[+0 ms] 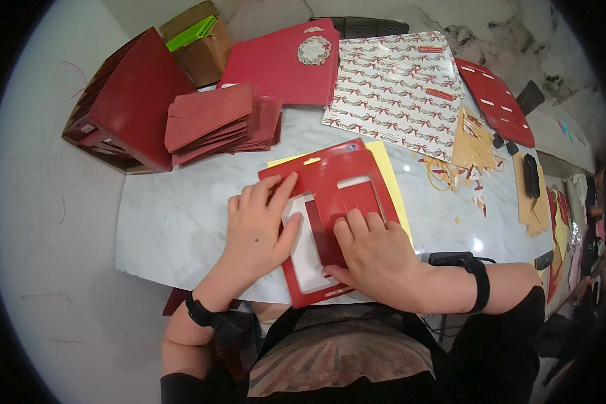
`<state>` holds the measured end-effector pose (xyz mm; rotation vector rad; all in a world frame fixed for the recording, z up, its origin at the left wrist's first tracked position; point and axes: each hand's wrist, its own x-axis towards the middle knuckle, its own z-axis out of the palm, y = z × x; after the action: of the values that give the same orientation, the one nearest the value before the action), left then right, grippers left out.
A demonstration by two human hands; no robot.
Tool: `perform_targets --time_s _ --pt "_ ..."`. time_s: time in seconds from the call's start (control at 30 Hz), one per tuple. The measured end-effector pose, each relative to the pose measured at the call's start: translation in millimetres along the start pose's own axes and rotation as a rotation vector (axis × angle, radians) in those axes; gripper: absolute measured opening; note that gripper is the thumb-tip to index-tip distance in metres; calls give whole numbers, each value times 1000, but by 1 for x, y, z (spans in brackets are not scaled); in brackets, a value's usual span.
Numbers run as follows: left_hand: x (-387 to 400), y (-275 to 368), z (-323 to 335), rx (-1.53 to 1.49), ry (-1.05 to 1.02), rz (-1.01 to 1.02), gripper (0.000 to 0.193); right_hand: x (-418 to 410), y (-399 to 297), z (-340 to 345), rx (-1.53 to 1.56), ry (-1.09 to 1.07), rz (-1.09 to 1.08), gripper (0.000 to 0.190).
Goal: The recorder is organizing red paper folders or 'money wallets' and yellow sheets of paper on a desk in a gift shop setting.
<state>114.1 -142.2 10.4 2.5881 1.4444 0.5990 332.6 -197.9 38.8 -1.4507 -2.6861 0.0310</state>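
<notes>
A glossy red die-cut cardboard sheet [313, 177] with a hang slot and cut-out windows lies tilted before me, its lower end at the table's front edge. My left hand [257, 227] rests on its left side, fingers spread and thumb over the large window. White shows through that window. On the sheet's red middle panel [358, 198], my right hand [376, 250] presses with bent fingers, its thumb apart near the lower window edge. Its fingertips are partly hidden, so a grip cannot be made out. A yellow sheet [391, 177] sticks out from underneath.
Beyond my hands lie stacked red envelopes [207, 118], large red sheets [267, 60] and a patterned bow-print sheet [394, 96]. A red box [136, 101] stands left. Small tags [477, 187], rubber bands [437, 174] and a black object [531, 175] lie right on the marble table [171, 227].
</notes>
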Motion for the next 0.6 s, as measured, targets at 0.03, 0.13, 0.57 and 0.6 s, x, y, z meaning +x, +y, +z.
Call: perform_targets --time_s 0.03,0.13,0.57,0.6 --pt "1 -1 -5 -50 -26 -81 60 -1 1 0 -100 -53 2 50" --pt "2 -16 -10 -192 -11 -139 51 -4 6 -9 -218 -155 -40 46" --pt "19 -29 6 -1421 -230 -571 94 8 58 11 -121 170 -316 33" --pt "22 -27 4 -1395 -311 -592 106 10 60 11 -106 164 -331 32"
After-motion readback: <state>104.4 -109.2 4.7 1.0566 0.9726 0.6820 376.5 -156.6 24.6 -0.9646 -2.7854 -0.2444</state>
